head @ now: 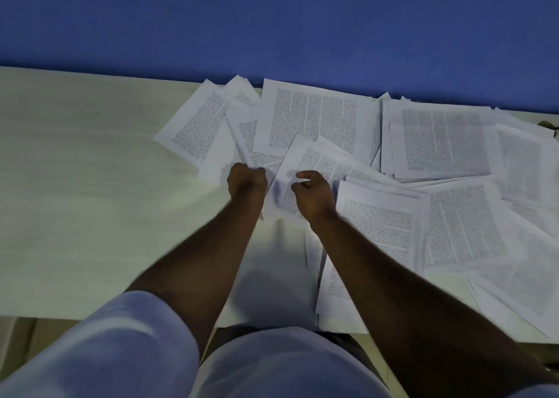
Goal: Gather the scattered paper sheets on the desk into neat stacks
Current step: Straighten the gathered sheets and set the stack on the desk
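Sheets: printed pages, overlapping and askew, spread over the far centre and right of the tabletop; left part bare.
Left hand: fingers curled under, knuckles up, at the near edge of the central sheets; whether its grip pinches a page cannot be told.
Right hand: just right of the left, over a tilted sheet; thumb and forefinger curved and apart, grip loosely spread, holding nothing visible.
Wall: blue, behind the tabletop's far edge.
Sleeve: pale, left arm, near.
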